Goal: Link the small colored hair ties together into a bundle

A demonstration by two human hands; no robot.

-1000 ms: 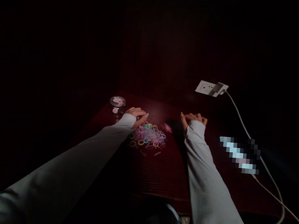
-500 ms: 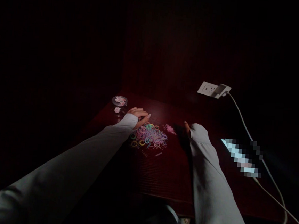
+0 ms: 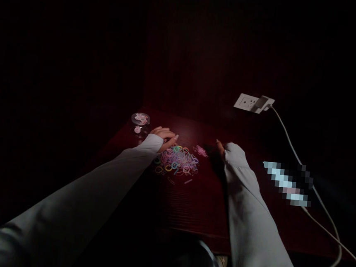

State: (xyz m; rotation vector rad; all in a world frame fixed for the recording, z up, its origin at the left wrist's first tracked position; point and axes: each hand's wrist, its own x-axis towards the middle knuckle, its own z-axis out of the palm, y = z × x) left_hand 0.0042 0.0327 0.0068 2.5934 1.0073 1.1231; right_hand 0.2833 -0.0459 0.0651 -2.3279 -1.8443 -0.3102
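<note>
My left hand (image 3: 167,137) rests at the far left edge of a loose pile of coloured hair ties (image 3: 178,160). Its fingers curl towards the thumb, and whatever they may hold is hidden. The pile mixes small thin elastics with thicker rings in green, yellow, blue and pink. To its right lies a small separate heap of pink elastics (image 3: 200,151). Just beyond that heap is my right hand (image 3: 220,147), mostly in shadow. Only its thumb shows plainly; the other fingers are hidden behind the sleeve and in the dark.
A clear round jar (image 3: 140,124) with pink pieces stands at the table's back left. On the right lies a blurred lit device (image 3: 285,184) with a white cable (image 3: 326,223). A socket with a charger (image 3: 253,103) is on the wall. Loose elastics (image 3: 188,181) lie nearer me.
The whole view has shifted slightly, so everything sits a little higher and further left. Both hands keep their places beside the hair ties.
</note>
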